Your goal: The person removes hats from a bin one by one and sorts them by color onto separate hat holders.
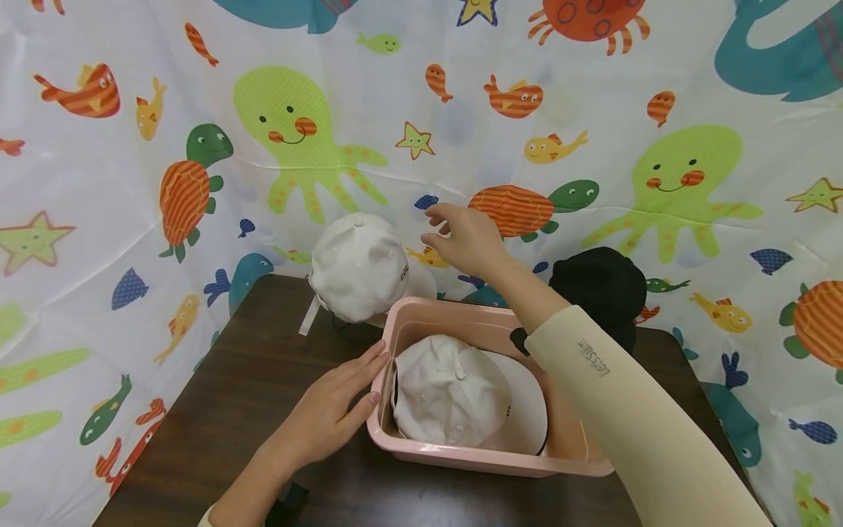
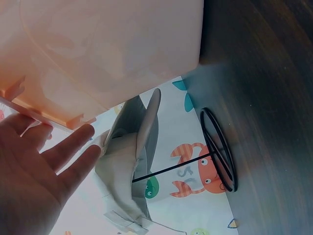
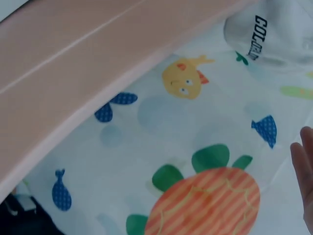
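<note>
My left hand (image 1: 332, 402) rests its fingertips on the left rim of a pink plastic bin (image 1: 461, 457), fingers extended. Inside the bin lies a white baseball cap (image 1: 448, 391), its brim toward the right. My right hand (image 1: 467, 238) is raised over the bin's far side with loosely bent fingers and nothing in them. Left of that hand, a second white cap (image 1: 358, 267) with dark lettering sits on a black wire stand (image 2: 217, 149) behind the bin. The right wrist view catches only some fingers (image 3: 304, 166) at its right edge.
A black cap (image 1: 599, 289) stands at the back right, partly behind my right sleeve (image 1: 632, 410). The bin is on a dark wooden table (image 1: 263, 366). A white curtain (image 1: 421, 88) printed with sea animals hangs behind and around the table.
</note>
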Available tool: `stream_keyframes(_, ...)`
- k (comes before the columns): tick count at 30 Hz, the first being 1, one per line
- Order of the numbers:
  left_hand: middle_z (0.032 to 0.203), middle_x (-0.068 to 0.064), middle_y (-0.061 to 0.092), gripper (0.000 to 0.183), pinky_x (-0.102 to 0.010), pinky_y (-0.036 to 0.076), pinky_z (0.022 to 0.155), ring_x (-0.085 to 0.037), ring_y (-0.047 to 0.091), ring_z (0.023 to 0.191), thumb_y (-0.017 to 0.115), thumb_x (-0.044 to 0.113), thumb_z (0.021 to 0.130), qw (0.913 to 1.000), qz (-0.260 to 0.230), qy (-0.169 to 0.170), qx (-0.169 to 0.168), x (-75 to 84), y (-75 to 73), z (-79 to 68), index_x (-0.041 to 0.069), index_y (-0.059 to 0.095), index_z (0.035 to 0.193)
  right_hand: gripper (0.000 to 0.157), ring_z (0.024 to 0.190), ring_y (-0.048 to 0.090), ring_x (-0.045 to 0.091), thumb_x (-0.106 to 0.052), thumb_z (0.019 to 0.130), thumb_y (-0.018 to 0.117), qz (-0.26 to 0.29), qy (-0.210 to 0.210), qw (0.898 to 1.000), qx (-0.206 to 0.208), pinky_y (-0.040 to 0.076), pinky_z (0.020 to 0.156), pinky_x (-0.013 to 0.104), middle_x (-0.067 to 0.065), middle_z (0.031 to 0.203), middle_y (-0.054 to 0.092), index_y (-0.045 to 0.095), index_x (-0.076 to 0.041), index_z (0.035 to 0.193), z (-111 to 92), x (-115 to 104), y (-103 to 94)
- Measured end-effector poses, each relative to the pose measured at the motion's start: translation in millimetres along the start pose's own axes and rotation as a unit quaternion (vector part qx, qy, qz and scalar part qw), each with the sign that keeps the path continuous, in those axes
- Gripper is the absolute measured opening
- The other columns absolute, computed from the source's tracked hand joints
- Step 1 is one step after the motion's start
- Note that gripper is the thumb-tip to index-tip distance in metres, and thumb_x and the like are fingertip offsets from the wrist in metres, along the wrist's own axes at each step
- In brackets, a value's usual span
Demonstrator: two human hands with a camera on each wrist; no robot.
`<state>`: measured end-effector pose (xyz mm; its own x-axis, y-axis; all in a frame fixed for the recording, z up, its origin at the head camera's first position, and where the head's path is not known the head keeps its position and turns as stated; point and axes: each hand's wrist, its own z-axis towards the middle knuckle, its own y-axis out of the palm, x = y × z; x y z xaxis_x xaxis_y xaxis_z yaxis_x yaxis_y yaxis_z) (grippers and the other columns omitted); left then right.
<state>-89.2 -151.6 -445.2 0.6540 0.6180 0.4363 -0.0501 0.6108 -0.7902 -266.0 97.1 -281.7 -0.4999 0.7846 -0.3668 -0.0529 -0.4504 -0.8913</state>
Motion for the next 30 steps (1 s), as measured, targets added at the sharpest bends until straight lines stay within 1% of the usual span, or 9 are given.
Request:
stream_keyframes(4,0.168,0.001,0.037,0.055,-0.052,0.043,0.112,-0.020,0.046,0.147,0.058,0.023,0.106,1.0000,0.001,-0.003,-0.001,0.1,0.0,-0.2,0.010,0.048,0.158,0.049,0.112,0.070,0.027,-0.031,0.100,0.073,-0.004,-0.008,1.000,0.004,0.056,0.092,0.045,0.008,0.129,0.072,0.063,-0.008,0.142,-9.1,4.3,-7.2)
stream_keyframes(12,0.168,0.001,0.037,0.055,-0.052,0.043,0.112,-0.020,0.046,0.147,0.059,0.022,0.105,1.0000,0.000,-0.002,0.000,1.0,-0.1,-0.3,0.010,0.048,0.158,0.053,0.111,0.070,0.025,-0.035,0.098,0.075,-0.017,-0.022,0.999,0.020,0.056,0.089,0.049,0.007,0.130,0.072,0.061,-0.012,0.144,-31.1,17.5,-20.5)
stream_keyframes(18,0.168,0.001,0.037,0.056,-0.052,0.043,0.112,-0.020,0.046,0.147,0.059,0.022,0.105,1.0000,-0.002,-0.003,-0.001,1.6,-0.6,0.3,0.010,0.048,0.158,0.058,0.111,0.070,0.026,-0.035,0.097,0.077,-0.017,-0.038,0.999,0.024,0.057,0.088,0.051,0.007,0.130,0.072,0.059,-0.010,0.146,-47.4,22.8,-32.5)
stream_keyframes(22,0.168,0.001,0.037,0.055,-0.052,0.043,0.112,-0.020,0.046,0.147,0.059,0.023,0.106,1.0000,0.001,-0.004,-0.002,1.9,-0.6,0.3,0.010,0.048,0.158,0.062,0.113,0.069,0.027,-0.033,0.095,0.079,-0.017,-0.044,0.999,0.025,0.057,0.091,0.051,0.007,0.130,0.072,0.057,-0.010,0.147,-60.0,23.4,-40.4)
stream_keyframes(26,0.168,0.001,0.037,0.055,-0.051,0.043,0.112,-0.020,0.046,0.147,0.058,0.023,0.106,1.0000,0.003,-0.005,-0.004,2.3,-0.7,0.2,0.010,0.048,0.158,0.064,0.118,0.068,0.028,-0.032,0.094,0.080,-0.012,-0.050,0.999,0.016,0.056,0.095,0.053,0.008,0.136,0.069,0.056,-0.009,0.149,-73.6,23.8,-47.4)
stream_keyframes(30,0.168,0.000,0.038,0.055,-0.052,0.044,0.112,-0.020,0.046,0.147,0.058,0.023,0.106,1.0000,0.002,-0.005,-0.003,2.1,-0.5,0.2,0.010,0.048,0.158,0.065,0.119,0.067,0.029,-0.031,0.095,0.079,-0.007,-0.068,0.998,0.013,0.055,0.096,0.055,0.009,0.139,0.067,0.054,-0.008,0.151,-87.3,29.4,-50.0)
